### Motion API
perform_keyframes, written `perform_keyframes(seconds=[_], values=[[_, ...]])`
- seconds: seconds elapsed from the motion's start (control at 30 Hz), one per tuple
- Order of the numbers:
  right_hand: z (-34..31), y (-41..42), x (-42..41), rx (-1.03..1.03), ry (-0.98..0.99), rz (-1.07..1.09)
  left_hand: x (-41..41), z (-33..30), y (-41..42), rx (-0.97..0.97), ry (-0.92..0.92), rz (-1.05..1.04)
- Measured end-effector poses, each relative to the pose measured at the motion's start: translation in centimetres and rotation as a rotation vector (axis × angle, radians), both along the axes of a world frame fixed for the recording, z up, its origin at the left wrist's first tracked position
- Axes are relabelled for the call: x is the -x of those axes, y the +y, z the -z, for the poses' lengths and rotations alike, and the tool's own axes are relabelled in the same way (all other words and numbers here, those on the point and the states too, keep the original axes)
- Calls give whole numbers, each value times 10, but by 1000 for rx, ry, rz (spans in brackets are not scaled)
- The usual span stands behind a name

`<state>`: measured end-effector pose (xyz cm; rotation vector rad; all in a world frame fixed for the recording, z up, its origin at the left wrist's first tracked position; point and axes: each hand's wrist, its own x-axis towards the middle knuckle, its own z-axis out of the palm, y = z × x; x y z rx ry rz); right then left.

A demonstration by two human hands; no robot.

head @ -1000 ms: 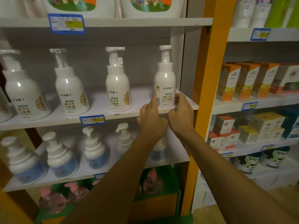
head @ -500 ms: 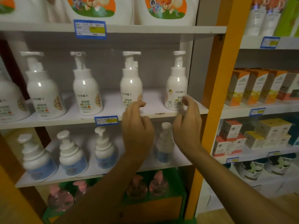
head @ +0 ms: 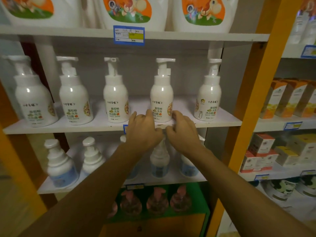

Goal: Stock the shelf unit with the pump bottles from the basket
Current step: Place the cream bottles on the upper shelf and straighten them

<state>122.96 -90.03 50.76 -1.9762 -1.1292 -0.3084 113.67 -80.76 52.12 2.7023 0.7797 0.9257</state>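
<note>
Pump bottle | left hand, right hand gripping its base

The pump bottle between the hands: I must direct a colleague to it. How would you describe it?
Find the orange post; left of it, the middle shelf holds five white pump bottles. It is the pump bottle second from the post, the only one with both hands' fingers at its base.

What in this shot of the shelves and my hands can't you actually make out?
- Head view: the base of the fourth pump bottle is hidden behind the left hand and right hand, so their grip is unclear.
- The shelf's price tag is mostly covered by the left hand.
- The blue-label bottles below are blurred and partly behind the forearms.
- The large jugs are cut off by the top edge.
- No basket is in view.
</note>
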Motion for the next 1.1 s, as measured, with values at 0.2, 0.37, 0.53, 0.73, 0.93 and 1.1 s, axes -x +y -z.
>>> perform_keyframes(seconds=[0.2,0.37,0.53,0.73,0.93,1.1], values=[[11,7,-2,6,-120,99,8,-3,4,-8,24,83],[18,11,1,-59,-152,134,13,-8,-3,-197,137,99],[22,14,2,-105,-155,166,17,-13,-7,-205,121,112],[23,17,6,-202,-162,199,18,-12,-11,-340,111,70],[28,22,6,-235,-172,234,17,-12,-13,-406,167,23],[34,29,3,-240,-187,285,15,-9,-12,-419,151,20]])
